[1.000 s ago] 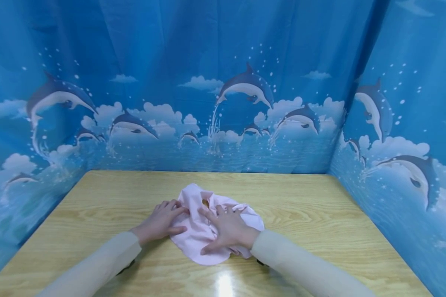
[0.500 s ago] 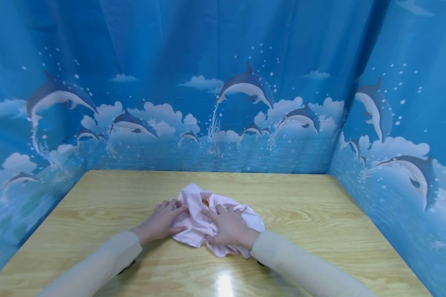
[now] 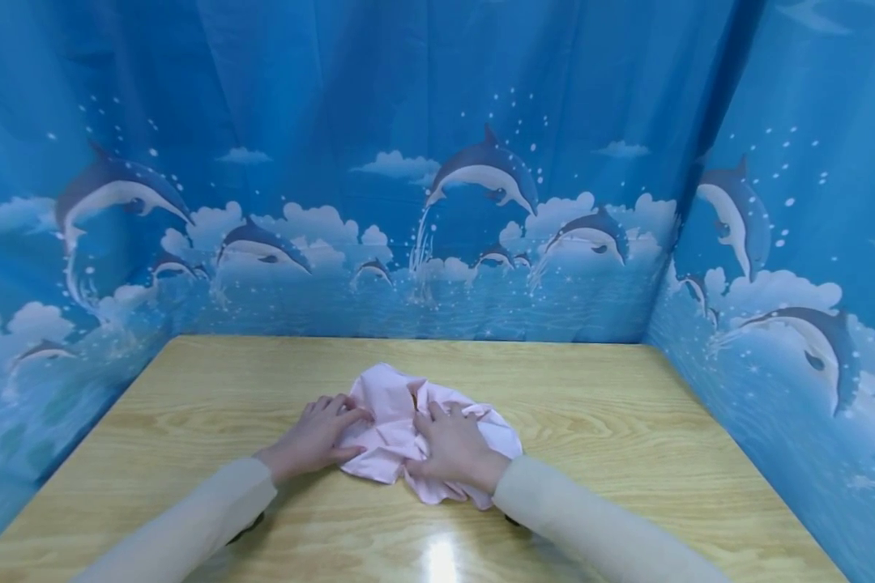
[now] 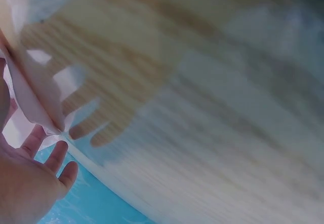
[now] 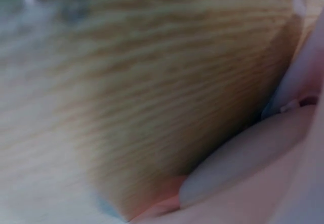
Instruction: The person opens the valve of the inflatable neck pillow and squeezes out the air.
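A crumpled light pink cloth (image 3: 386,397) lies on the wooden table, in the middle of the head view. My left hand (image 3: 317,433) rests at its left edge, fingers spread and touching the fabric. In the left wrist view, several fingers of the left hand (image 4: 35,178) are loosely extended beside the cloth (image 4: 35,92). Over the right half of the cloth, my right hand (image 3: 455,449) gathers folds between thumb and fingers. A small golden-brown spot (image 3: 414,400) shows in a fold; I cannot tell what it is. The right wrist view is blurred and hides the fingertips.
The wood-grain table (image 3: 598,405) extends around the cloth on all sides. Blue curtains (image 3: 321,162) printed with dolphins hang behind the table and at both sides. Light glares on the table's near part.
My right thumb and fingers have drawn closer together, and the cloth's near edge has been pulled up and bunched. The golden-brown spot shows less. My left hand has hardly moved.
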`<state>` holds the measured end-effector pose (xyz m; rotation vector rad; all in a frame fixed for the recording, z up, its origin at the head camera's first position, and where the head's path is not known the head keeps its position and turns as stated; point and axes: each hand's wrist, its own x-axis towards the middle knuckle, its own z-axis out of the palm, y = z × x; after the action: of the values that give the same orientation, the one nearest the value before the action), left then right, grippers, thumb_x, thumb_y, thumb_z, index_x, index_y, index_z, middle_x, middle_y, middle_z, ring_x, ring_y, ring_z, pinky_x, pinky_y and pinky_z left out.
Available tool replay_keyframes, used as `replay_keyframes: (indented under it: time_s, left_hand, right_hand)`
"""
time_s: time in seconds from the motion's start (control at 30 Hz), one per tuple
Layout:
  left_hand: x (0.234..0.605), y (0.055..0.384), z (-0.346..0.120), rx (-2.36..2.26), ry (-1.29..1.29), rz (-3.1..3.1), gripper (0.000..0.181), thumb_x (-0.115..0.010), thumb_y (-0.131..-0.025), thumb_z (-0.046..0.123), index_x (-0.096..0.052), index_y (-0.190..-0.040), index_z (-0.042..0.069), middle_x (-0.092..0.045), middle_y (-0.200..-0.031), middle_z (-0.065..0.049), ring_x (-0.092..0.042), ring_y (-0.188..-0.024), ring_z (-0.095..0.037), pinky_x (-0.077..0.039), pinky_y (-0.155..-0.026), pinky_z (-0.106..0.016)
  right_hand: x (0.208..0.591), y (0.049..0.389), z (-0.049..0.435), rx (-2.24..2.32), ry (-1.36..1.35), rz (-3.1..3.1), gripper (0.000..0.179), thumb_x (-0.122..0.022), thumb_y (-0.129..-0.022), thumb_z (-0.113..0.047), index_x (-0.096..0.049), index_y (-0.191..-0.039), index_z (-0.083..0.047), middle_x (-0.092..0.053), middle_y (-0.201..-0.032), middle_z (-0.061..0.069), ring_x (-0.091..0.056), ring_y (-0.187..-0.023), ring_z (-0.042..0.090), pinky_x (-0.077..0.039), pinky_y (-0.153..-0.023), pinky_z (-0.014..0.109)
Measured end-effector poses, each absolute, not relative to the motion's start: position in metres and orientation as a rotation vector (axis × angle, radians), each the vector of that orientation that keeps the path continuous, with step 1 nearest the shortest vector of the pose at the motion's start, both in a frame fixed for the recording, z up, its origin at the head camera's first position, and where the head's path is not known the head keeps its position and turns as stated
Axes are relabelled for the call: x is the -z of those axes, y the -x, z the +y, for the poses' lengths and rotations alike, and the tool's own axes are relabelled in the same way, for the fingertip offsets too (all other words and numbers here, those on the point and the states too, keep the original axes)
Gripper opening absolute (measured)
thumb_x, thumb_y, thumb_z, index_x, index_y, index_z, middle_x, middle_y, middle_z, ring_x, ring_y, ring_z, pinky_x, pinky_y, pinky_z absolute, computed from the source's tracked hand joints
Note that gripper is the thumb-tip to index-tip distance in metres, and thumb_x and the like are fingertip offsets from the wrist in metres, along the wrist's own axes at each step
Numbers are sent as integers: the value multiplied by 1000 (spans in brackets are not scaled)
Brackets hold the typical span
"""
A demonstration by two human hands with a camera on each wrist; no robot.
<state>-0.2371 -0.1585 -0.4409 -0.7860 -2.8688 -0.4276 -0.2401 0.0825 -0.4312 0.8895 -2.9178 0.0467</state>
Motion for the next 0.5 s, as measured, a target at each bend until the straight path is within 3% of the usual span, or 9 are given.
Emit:
replay_keyframes:
  time_s: [0.33,0.5]
  left_hand:
    - [441,235,-158,429,835,-2849,39,-68,-79,36,-58,-114,25,-50,-112,-4,-45,-104,-28,-34,-87,-49]
    - [440,233,-157,426,863,-2813,40,-70,-77,35,-58,-114,23,-51,-112,-6,-46,-103,-29,-36,-85,-51]
  right_hand:
    - [430,239,84,-126,-845,-2946,68,-58,-72,-61,-56,-122,-15,-51,-126,11,-49,-108,36,-43,-79,54]
    - [431,238,87,-101,-841,-2920,68,-59,-71,-61,-55,-122,-16,-53,-121,9,-50,-106,35,-44,-77,52]
